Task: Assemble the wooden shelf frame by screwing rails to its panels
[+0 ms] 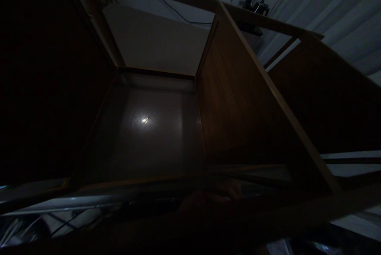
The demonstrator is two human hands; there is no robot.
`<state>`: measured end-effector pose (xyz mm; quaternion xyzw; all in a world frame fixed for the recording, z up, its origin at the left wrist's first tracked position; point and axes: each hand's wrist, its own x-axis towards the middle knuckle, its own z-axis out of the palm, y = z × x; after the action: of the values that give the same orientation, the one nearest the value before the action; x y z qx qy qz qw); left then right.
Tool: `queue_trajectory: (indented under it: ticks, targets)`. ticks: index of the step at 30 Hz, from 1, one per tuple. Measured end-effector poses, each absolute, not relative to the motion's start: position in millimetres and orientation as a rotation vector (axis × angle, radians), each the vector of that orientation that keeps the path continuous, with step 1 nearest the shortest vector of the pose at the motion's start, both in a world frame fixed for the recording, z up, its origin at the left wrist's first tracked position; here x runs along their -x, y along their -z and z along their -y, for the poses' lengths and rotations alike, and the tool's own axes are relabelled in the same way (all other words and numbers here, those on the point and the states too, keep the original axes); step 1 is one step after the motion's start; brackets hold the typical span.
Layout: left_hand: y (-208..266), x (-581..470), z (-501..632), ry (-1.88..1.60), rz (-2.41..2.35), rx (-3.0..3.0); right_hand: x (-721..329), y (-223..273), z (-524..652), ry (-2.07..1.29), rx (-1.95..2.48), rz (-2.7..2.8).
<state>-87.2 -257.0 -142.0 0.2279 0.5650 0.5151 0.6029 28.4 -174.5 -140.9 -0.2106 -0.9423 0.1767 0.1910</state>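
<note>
A wooden cabinet frame (232,100) fills most of the view, with tall brown side panels and an upright divider. Inside it, a smooth grey-brown panel (151,136) reflects a small bright light. Low in the middle, in deep shadow by the near rail, a hand shows faintly; it appears to be my right hand (220,192). Its fingers look bent near the dark rail, but whether they grip it cannot be made out. My left hand is not visible.
Beyond the frame's top right stand a dark moka pot (260,7) and other small dark items. A thin black cable (181,16) hangs along the pale wall. Pale curtain-like folds (342,20) lie at the right. Blurred clutter (26,227) shows at the lower left.
</note>
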Motion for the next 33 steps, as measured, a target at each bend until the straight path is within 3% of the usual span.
queue_trajectory:
  ticks: [16,23,28,33]
  targets:
    - [148.2,131.0,294.8,-1.137,-1.478,-1.094,-34.5,152.1,156.6,-0.379,0.263,2.699]
    - [121.1,168.4,282.4,-1.187,-1.818,-1.352,-16.9,132.0,146.0,-0.068,-0.122,2.635]
    - [82.6,192.5,241.7,-1.420,-2.050,-1.715,-18.5,141.3,145.1,-0.059,-0.110,2.640]
    - [56.5,212.3,194.0,-1.938,-1.625,-2.011,-20.6,151.3,141.1,-0.109,-0.101,2.628]
